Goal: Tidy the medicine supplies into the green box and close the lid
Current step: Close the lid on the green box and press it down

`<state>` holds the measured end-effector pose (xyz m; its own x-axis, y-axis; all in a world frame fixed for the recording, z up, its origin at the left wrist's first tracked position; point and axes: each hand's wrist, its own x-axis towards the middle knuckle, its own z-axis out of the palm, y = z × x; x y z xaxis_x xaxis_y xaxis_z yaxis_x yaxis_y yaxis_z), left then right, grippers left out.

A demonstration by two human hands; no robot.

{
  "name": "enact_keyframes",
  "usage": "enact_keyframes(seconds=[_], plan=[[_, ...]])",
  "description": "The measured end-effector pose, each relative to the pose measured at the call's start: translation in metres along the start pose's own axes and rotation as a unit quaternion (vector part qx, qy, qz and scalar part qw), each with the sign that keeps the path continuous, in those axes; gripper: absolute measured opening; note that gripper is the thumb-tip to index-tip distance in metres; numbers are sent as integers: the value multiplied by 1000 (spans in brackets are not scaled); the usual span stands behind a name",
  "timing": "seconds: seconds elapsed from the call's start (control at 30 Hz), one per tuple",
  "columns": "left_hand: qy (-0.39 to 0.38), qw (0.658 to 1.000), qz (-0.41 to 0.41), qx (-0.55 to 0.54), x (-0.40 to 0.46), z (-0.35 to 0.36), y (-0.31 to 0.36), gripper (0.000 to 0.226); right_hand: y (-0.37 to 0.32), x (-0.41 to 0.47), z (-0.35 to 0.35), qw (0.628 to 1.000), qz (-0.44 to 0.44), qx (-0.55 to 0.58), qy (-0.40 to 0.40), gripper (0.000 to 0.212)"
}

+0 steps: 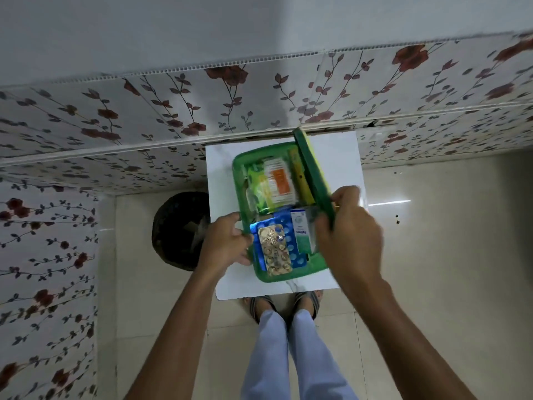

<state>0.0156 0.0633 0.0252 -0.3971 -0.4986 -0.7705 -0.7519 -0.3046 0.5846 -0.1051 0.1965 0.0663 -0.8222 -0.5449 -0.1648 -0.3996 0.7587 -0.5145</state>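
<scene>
The green box (241, 180) sits on a small white table (340, 157), filled with medicine. Inside lie a gold blister pack (274, 249) on blue blister sheets (294, 249), a white and green carton (302, 232), an orange and white packet (281, 180), green sachets (256, 183) and a yellow strip (300, 174). The dark green lid (310, 168) stands on edge, tilted over the box's right side. My right hand (349, 226) grips the lid's near end. My left hand (227, 241) holds the box's left rim.
A dark round woven basket (178, 229) stands on the tiled floor left of the table. Floral wall panels run behind and to the left. My legs and sandalled feet (285, 307) are right at the table's near edge.
</scene>
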Motion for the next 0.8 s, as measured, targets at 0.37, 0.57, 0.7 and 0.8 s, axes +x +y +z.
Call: enact_keyframes(seconds=[0.37, 0.57, 0.7, 0.8], plan=[[-8, 998, 46, -48, 6, -12, 5, 51, 16, 25, 28, 995, -8, -55, -82, 50], [1, 995, 70, -64, 8, -7, 11, 54, 18, 39, 27, 987, 18, 3, -158, 71], [12, 993, 116, 2, 5, -4, 9, 47, 4, 24, 36, 987, -37, -30, -152, 77], [32, 987, 150, 55, 4, -2, 5, 50, -1, 20, 40, 990, -22, -26, -139, 82]])
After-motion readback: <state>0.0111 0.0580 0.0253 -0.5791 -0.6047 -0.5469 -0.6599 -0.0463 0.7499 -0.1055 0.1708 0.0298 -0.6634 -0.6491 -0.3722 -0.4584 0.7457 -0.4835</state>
